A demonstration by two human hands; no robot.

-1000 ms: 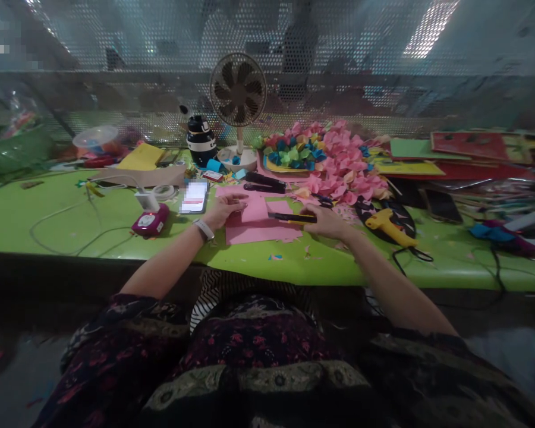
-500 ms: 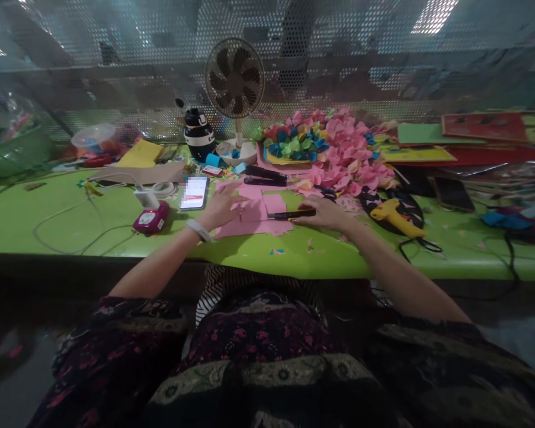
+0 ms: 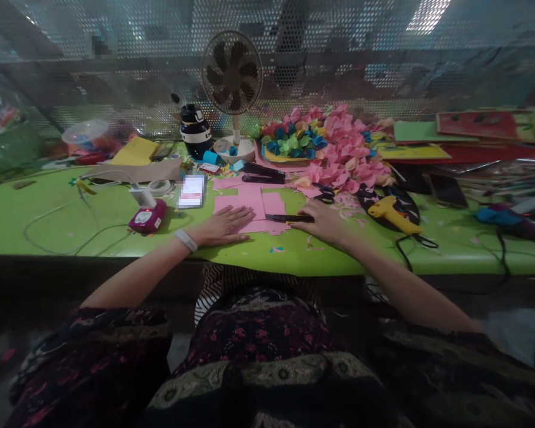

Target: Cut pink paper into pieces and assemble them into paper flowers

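My left hand [image 3: 223,226] lies flat with fingers stretched out, pressing on the lower left part of the pink paper [image 3: 249,202]. Several pink pieces lie side by side or overlapping there. My right hand [image 3: 325,223] is closed around the rear of a black and yellow utility knife [image 3: 289,218]; its tip points left over the pink paper's right side. The fingertips of this hand are partly hidden. Just behind the paper sits a black stapler [image 3: 263,173]. Dark-handled scissors [image 3: 325,193] lie beyond my right hand.
Pink paper flowers [image 3: 348,139] are heaped at the back, by a fan [image 3: 232,74] and a black bottle [image 3: 196,132]. On the left are a phone [image 3: 191,191] and a purple power socket [image 3: 148,217] with cables. A yellow glue gun [image 3: 395,215] lies right.
My left hand has come down and toward me, from the paper's upper part to flat on its lower left. The right hand still holds the knife in nearly the same place.
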